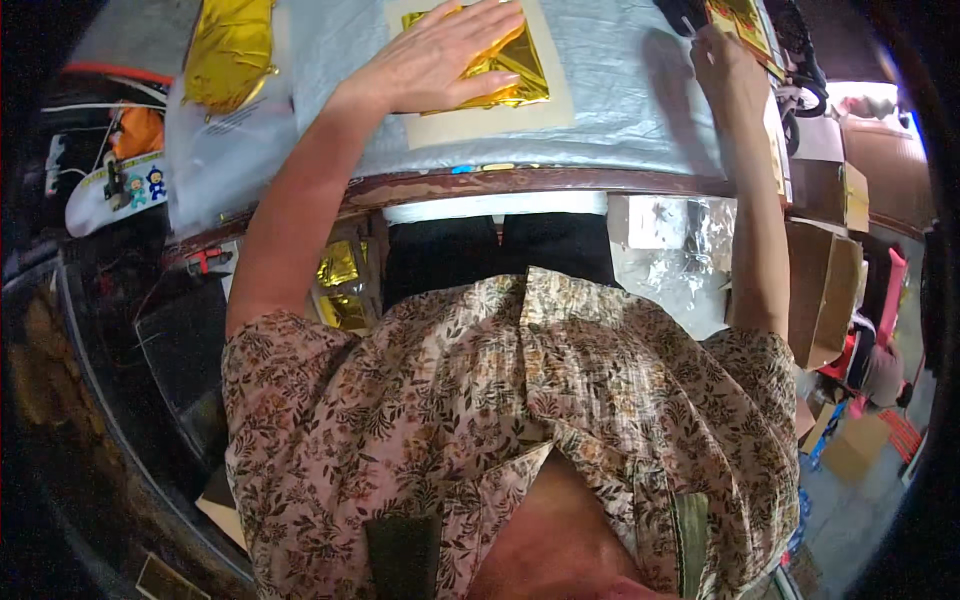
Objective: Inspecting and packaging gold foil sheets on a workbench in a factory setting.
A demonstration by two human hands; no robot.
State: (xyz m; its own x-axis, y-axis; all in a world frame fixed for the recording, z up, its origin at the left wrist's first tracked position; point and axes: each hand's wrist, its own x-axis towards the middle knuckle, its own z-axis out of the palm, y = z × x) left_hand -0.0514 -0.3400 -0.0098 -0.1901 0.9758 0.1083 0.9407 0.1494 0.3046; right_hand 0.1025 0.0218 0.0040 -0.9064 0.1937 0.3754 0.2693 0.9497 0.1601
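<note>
- I have the left hand (430, 62) laid flat, palm down, fingers extended and thumb spread; it is released, pressing on the foil without gripping it.
- Gold foil sheet (531, 86): upper middle of my view, under the left hand, creased and shiny, partly covered by the fingers.
- Cream backing (480, 126): beneath the gold foil sheet, its margin showing along the near and right sides.
- Right hand (732, 78): well apart from the left, near the right end of the worktop (560, 181), fingers curled in. A thin pale piece (687, 23) shows just beside the fingertips; I cannot tell whether the hand grasps it.
- Gold foil stack (745, 22): just beyond the right hand, at the right side, cut by the top edge of my view.
- Gold foil bundle (230, 55): left of the left forearm, crumpled at its near end.
- Grey-blue cover (620, 110): wrinkled, spread over the worktop; the worktop's brown front edge is bare.
- Small blue piece (462, 169): at that front edge, pale bits beside it.
- Below worktop level I note gold foil packets (342, 264) at left, clear plastic (690, 235) at right, and an open cardboard box (818, 290) farther right.
</note>
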